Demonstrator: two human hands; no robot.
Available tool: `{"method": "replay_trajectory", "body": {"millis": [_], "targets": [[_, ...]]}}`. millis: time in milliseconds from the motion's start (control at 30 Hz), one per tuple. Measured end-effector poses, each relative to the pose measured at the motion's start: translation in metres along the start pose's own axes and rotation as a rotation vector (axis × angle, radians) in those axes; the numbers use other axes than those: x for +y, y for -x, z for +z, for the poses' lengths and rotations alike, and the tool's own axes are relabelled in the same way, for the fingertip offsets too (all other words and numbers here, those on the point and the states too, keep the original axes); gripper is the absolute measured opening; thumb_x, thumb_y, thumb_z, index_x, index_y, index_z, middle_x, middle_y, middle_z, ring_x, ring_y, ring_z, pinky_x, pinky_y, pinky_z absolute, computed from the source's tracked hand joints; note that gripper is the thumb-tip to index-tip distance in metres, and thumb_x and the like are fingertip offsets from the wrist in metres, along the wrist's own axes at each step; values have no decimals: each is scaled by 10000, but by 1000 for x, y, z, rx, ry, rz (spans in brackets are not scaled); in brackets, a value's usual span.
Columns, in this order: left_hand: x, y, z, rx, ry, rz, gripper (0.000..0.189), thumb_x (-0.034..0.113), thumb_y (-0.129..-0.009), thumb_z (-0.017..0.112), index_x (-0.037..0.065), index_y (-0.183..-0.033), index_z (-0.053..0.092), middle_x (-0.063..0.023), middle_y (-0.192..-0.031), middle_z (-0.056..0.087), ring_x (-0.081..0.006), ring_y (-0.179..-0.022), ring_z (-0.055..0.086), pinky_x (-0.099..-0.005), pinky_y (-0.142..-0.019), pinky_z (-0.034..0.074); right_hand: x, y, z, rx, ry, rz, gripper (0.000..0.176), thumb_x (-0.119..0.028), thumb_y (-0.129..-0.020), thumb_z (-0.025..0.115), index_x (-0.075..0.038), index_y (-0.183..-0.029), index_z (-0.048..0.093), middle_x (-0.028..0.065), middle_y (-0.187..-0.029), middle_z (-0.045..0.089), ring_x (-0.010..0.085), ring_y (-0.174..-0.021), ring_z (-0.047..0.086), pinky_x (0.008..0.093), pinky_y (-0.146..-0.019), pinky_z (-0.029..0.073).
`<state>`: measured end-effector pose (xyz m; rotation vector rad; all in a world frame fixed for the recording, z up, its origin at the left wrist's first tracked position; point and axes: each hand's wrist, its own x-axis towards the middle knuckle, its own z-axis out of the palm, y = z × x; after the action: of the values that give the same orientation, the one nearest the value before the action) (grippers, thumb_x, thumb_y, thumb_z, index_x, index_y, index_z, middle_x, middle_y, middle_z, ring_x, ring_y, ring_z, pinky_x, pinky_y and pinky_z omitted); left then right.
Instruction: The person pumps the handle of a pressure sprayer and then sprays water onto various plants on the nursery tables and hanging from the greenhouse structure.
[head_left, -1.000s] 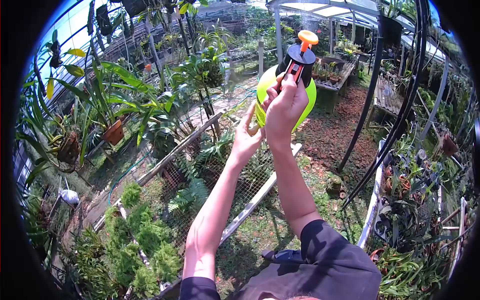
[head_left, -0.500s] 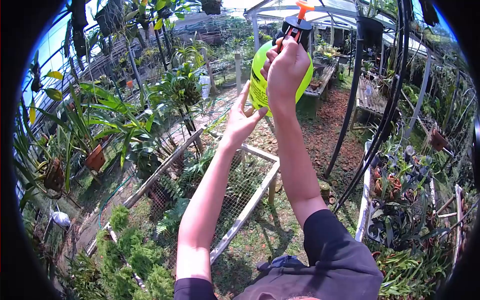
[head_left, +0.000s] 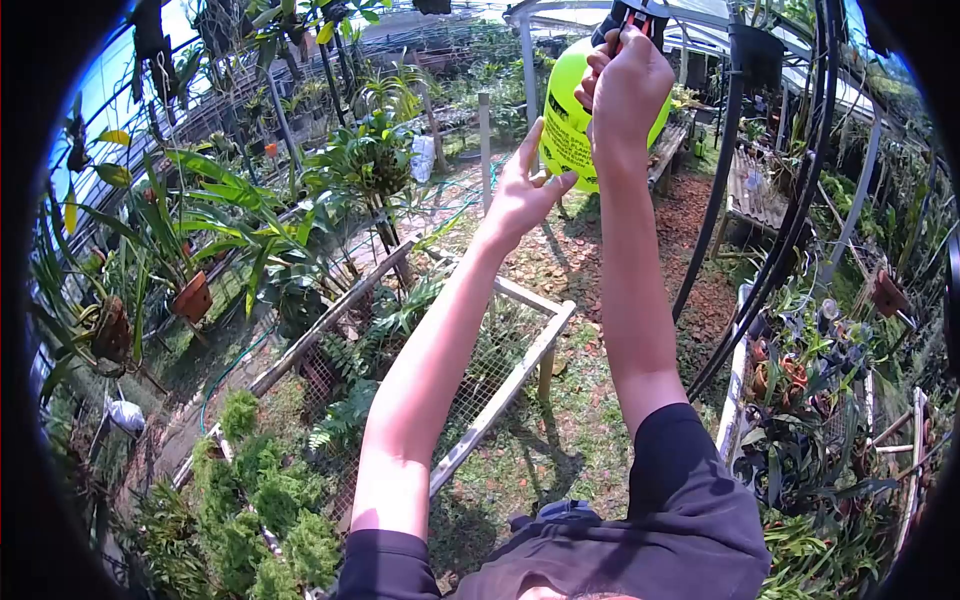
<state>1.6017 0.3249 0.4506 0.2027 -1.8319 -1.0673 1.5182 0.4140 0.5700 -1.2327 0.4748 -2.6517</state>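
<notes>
A bright yellow-green spray bottle [head_left: 571, 125] with black print and a black top is held up at the upper middle of the head view. My right hand [head_left: 630, 90] is wrapped round the black handle at its top. Against the lower left side of the bottle rests my left hand [head_left: 525, 190], its fingers apart and its thumb near the bottom. The top of the bottle is cut off by the frame edge.
A wire-mesh bench with a wooden frame [head_left: 500, 405] stands below my arms. Potted and hanging plants line the left, with a brown pot [head_left: 191, 298] among them. Black hoses [head_left: 797, 190] hang at the right, near a slatted bench [head_left: 755, 187].
Both hands and the bottle have moved up and to the right in the view. The orange nozzle on top has left the frame. The background has shifted slightly.
</notes>
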Motion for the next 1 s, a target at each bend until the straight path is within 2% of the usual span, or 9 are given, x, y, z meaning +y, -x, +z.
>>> {"method": "replay_trajectory", "body": {"millis": [100, 167, 233, 333, 500, 733, 767, 900, 1000], "targets": [[-2, -4, 0, 18, -118, 16, 924, 180, -819, 763, 54, -1522, 177, -189, -1506, 331, -136, -1025, 578, -293, -794, 521, -4, -5, -8, -34, -12, 16, 272, -198, -956, 407, -22, -779, 515, 5, -561, 428, 63, -384, 304, 228, -358, 219], [-12, 1, -3, 7, -97, 11, 925, 191, -810, 772, 51, -1518, 194, -194, -1512, 319, -150, -1080, 567, -299, -814, 524, -9, 3, -12, -15, -1, 95, 257, -210, -963, 408, -26, -816, 513, 1, -573, 404, 62, -393, 276, 241, -377, 210], [-3, 21, 0, -5, -65, 6, 914, 179, -795, 773, 58, -1511, 218, -188, -1520, 306, -205, -1311, 432, -357, -984, 478, -8, 17, -22, -52, 3, 142, 254, -221, -962, 415, -30, -828, 516, -5, -572, 384, 64, -396, 263, 248, -381, 198], [-24, 53, -7, 26, -204, -71, 945, 239, -772, 793, 65, -1510, 228, -174, -1499, 350, -244, -1348, 397, -420, -1095, 377, 3, 41, -39, -43, -61, 282, 243, -218, -954, 436, -41, -808, 516, -12, -566, 389, 55, -388, 244, 241, -374, 172], [-42, 139, -16, 92, -371, -131, 1025, 333, -706, 835, -10, -1481, 260, -199, -1470, 395, -265, -1386, 348, -386, -1158, 246, 29, 98, -72, -79, -86, 599, 233, -229, -967, 431, -51, -828, 490, -26, -558, 352, 53, -373, 264, 236, -349, 191], [-68, 265, -34, 325, -344, -518, 971, 240, -713, 839, 80, -1491, 281, -184, -1440, 437, -309, -1297, 469, -432, -1078, 391, 79, 188, -82, -180, -88, 1076, 268, -246, -1000, 363, -60, -873, 507, -31, -563, 382, 45, -372, 256, 228, -347, 191], [-72, 275, -38, 384, -334, -538, 965, 221, -717, 836, 89, -1494, 278, -184, -1433, 444, -308, -1284, 482, -434, -1065, 411, 91, 200, -84, -253, -85, 1077, 332, -335, -1033, 334, -72, -917, 498, -45, -572, 353, 48, -373, 244, 227, -345, 181], [-62, 278, -55, 412, -233, -616, 905, 98, -766, 786, 132, -1504, 263, -173, -1481, 366, -296, -1355, 388, -461, -1054, 437, 101, 215, -64, -238, -136, 1055, 299, -299, -1027, 343, -71, -898, 488, -38, -577, 373, 43, -377, 260, 226, -350, 194], [-69, 270, -61, 448, -393, -611, 914, 209, -754, 801, 90, -1494, 278, -192, -1446, 420, -302, -1338, 419, -445, -1082, 389, 97, 212, -42, -179, -133, 977, 247, -260, -1009, 400, -72, -866, 470, -35, -580, 395, 29, -382, 287, 217, -358, 202]]}}
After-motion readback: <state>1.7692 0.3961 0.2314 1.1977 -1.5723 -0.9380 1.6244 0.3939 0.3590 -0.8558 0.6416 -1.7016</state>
